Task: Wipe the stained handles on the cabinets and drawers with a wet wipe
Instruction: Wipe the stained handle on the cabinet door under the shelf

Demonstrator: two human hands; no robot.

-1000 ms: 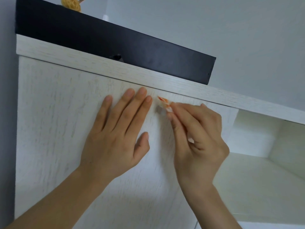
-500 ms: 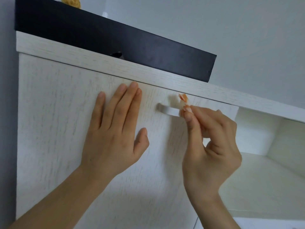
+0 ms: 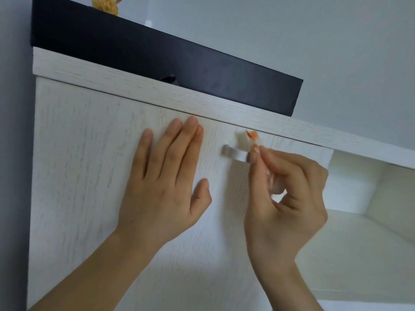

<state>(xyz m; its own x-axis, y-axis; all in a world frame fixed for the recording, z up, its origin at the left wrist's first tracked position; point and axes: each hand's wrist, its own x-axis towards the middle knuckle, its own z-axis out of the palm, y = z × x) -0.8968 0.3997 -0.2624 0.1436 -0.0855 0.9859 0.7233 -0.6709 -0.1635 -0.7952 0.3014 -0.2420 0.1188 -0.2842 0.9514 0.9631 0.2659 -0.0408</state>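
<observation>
A white wood-grain cabinet door [image 3: 85, 167] fills the left of the head view. Near its top right sits a short silver handle [image 3: 234, 154]. My left hand [image 3: 166, 178] lies flat on the door, fingers straight, just left of the handle. My right hand [image 3: 285, 194] pinches a small white wet wipe [image 3: 251, 140] with an orange stain at its tip, and holds it against the right end of the handle. That end of the handle is hidden behind my fingers.
A long black box [image 3: 157, 57] lies on the cabinet top [image 3: 134, 86], with a yellow woven ball [image 3: 105, 4] behind it. To the right of the door is an open white shelf compartment [image 3: 363, 221]. A pale wall [image 3: 292, 30] stands behind.
My right hand has slid the wipe from the handle's left end to its right end, uncovering the handle. My left hand stays flat on the door, a little farther left.
</observation>
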